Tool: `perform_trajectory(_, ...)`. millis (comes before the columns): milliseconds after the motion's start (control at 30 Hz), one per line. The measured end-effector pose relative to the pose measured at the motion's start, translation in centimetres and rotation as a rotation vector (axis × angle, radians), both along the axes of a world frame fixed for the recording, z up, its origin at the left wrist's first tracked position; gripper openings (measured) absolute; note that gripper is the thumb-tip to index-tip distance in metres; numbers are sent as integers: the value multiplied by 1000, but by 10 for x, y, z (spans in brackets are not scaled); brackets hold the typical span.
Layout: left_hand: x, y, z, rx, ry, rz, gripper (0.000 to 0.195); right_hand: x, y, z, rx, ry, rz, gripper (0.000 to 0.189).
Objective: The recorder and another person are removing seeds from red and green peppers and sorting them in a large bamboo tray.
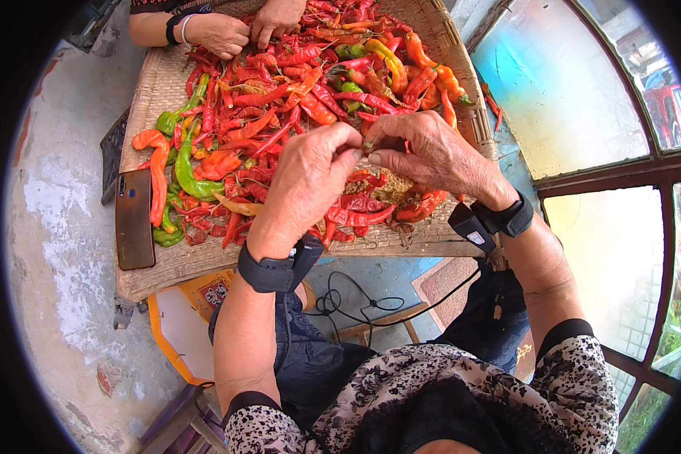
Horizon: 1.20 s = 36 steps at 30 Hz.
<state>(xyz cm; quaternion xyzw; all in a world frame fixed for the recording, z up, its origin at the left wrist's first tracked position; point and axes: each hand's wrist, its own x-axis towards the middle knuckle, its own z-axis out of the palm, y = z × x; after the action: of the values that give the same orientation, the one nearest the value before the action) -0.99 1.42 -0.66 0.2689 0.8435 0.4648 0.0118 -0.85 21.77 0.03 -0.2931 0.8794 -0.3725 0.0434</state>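
Observation:
Both hands meet over a pile of red chili peppers (261, 122) on a woven basket tray (162, 74). My right hand (431, 150) pinches a small greenish-brown pepper stem end (368, 146) between thumb and fingers. Close beside it, my left hand (318, 176) has its thumb and forefinger drawn together; whether anything is between them is hidden. Yellowish pepper seeds (394, 188) lie heaped just below my right hand. A curved green pepper (192, 173) and an orange pepper (158, 176) rest left of my left hand. A yellow pepper (394, 65) lies farther back.
Another person's hands (218, 35) work among the peppers at the far side. A smartphone (135, 220) lies on the tray's left edge. Black cables (335, 301) hang below, near a yellow-edged box (181, 335). Framed window panes (601, 267) stand at right.

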Motion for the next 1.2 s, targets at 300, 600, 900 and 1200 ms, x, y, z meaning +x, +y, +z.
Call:
perform_trajectory(300, -44, -45, 16, 31, 288, 617, 34, -6, 16, -5, 191, 149, 35, 21)
perform_trajectory(600, -25, -26, 1, -84, 175, 230, 19, 23, 3, -9, 853, 72, 70, 12)
perform_trajectory(900, -8, 1, -6, 7, 79, 5, 19, 14, 10, -7, 840, -14, 115, 12)
perform_trajectory(1200, 5, 7, -3, 55, -166, -116, 26, 5, 3, 13, 6, -85, -71, 10)
